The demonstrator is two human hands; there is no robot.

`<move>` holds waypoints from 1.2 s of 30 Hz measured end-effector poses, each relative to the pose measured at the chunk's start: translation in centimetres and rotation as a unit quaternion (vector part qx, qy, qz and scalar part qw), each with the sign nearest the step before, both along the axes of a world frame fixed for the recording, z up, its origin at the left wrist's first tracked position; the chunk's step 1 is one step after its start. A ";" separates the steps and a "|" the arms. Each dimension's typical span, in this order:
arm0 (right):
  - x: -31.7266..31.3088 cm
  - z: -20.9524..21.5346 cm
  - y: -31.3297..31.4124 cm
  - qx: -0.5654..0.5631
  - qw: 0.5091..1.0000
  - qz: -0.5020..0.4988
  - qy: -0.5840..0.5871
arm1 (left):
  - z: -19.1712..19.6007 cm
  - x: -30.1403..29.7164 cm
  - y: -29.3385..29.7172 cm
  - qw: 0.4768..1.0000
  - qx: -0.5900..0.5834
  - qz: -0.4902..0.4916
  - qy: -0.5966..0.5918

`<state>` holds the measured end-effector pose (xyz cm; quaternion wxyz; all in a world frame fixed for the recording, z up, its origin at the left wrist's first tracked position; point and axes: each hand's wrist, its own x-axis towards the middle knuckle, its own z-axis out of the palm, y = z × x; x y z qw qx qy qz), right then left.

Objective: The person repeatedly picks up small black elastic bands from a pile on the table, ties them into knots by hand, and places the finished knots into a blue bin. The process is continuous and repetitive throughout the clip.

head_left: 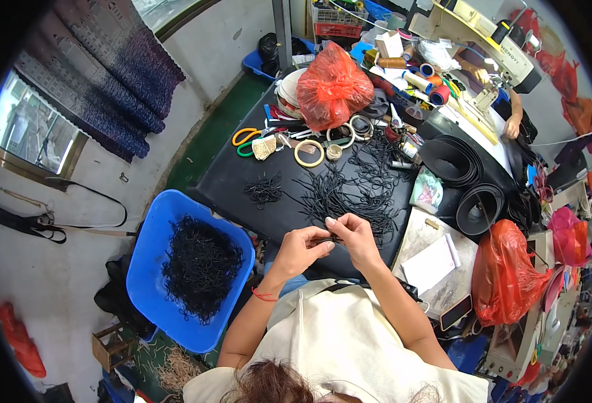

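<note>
My left hand point(301, 252) and my right hand point(355, 239) meet over the near edge of the black table point(232, 161). Both are closed, fingertips pinching a thin black cord point(323, 240) between them; most of it is hidden by the fingers. Just beyond them lies a loose heap of black cords point(350, 201) spread across the tabletop. A smaller clump of black cords point(264, 190) sits to its left. Down on the left, a blue tub point(147, 269) holds a tangled mass of similar black cords point(202, 265).
Tape rolls point(309, 153), scissors point(244, 137) and a red plastic bag point(335, 87) crowd the table's far side. To the right are coiled black strips point(452, 160), a notepad point(432, 263), a phone point(456, 312) and another red bag point(504, 275). A co-worker's hand point(512, 126) shows beside a sewing machine point(504, 67).
</note>
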<state>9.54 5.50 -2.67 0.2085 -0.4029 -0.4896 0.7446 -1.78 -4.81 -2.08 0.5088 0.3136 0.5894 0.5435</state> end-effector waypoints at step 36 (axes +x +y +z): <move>1.0 0.5 -0.6 -0.024 0.997 -0.009 0.070 | -0.9 1.1 0.3 0.993 0.030 0.096 -0.063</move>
